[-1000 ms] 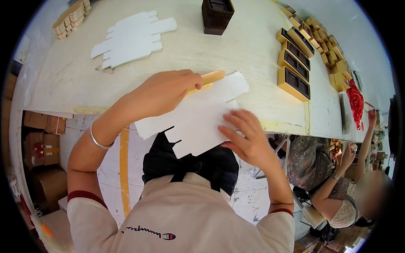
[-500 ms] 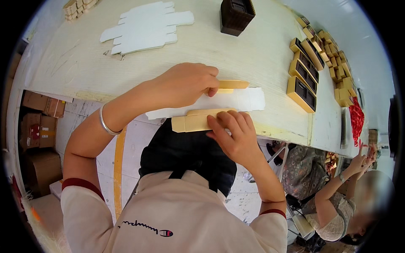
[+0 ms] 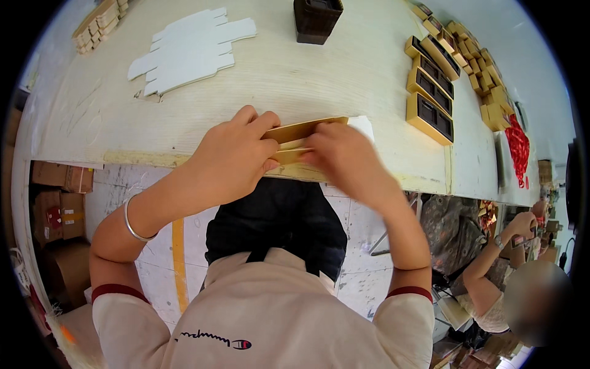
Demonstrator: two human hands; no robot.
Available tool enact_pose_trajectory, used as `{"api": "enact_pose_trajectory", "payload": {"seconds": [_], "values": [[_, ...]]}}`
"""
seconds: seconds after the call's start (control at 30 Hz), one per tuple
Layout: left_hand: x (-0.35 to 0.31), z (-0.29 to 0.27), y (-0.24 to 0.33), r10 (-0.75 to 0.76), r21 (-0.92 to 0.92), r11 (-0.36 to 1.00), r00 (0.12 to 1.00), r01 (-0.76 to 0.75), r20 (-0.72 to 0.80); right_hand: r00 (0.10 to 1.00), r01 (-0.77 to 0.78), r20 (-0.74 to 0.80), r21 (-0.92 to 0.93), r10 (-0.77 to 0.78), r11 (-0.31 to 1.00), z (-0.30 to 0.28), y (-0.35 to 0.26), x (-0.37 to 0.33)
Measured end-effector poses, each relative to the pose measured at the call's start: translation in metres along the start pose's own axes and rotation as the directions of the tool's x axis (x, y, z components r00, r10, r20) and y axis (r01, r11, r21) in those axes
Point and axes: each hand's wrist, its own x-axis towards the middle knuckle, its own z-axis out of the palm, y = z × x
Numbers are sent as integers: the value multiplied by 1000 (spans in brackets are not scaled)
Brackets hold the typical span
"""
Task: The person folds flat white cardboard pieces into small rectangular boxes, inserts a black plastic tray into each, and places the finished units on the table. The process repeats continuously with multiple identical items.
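The left hand [image 3: 236,154] pinches one end of a part-folded gold carton [image 3: 298,131], just inside the near edge of the surface [image 3: 295,86], which stretches beyond toward white blanks [image 3: 190,52]; the right hand's [image 3: 347,160] blurred grip is unclear.

Left hand [image 3: 231,154], right hand [image 3: 345,157]; gold carton [image 3: 298,131] between

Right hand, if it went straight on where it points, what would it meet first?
Most likely the raised far wall of the gold carton, close ahead; blur hides whether the right hand touches it.
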Motion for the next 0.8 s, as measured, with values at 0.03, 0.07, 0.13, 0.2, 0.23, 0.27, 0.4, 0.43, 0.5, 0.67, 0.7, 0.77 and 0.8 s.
{"api": "enact_pose_trajectory", "payload": {"seconds": [0.03, 0.07, 0.13, 0.2, 0.23, 0.27, 0.4, 0.43, 0.5, 0.67, 0.7, 0.77, 0.8], "values": [[-1, 0, 1, -3, 4, 1000, 1000, 3, -19, 1000, -28, 3, -17, 28, 999, -11, 12, -7], [-1, 1, 2, -3, 7, 1000, 999, 3, -43, 998, -55, 7, -40, 56, 998, -23, 23, -16], [3, 1, 6, -47, 12, 999, 998, 48, -43, 988, -145, -78, -174, 134, 974, -37, 39, -36], [8, 4, 13, -88, 42, 995, 995, 90, -44, 974, -129, -210, -209, 84, 969, -38, 28, -39], [12, 8, 18, -103, 65, 992, 993, 107, -53, 972, -86, -229, -167, 47, 982, -32, 17, -36], [17, 13, 21, -106, 87, 990, 993, 111, -61, 967, -53, -255, -132, 17, 990, -28, 5, -32], [26, 14, 21, -56, 27, 998, 998, 57, -32, 990, 58, -136, 173, -34, 983, -1, -1, -23], [26, 3, 15, -25, -32, 999, 999, 26, 44, 993, 53, -118, 261, -23, 964, -2, 1, -23], [18, -7, -1, 78, -261, 964, 988, -41, 136, 996, 42, -89, 350, -11, 936, -2, 8, -24], [7, -19, -13, 99, -472, 880, 947, 59, 304, 981, 124, -165, 121, -103, 985, -10, 9, -25], [8, -15, -13, 77, -454, 889, 955, 65, 287, 974, 143, -186, 71, -127, 987, -9, 8, -27], [7, -2, -23, 180, -436, 896, 968, -88, 174, 959, 172, -223, -34, -175, 985, -5, 6, -34], [7, 3, -27, 234, -422, 892, 965, -165, 118, 948, 204, -242, -40, -208, 978, 0, 7, -35]]}}
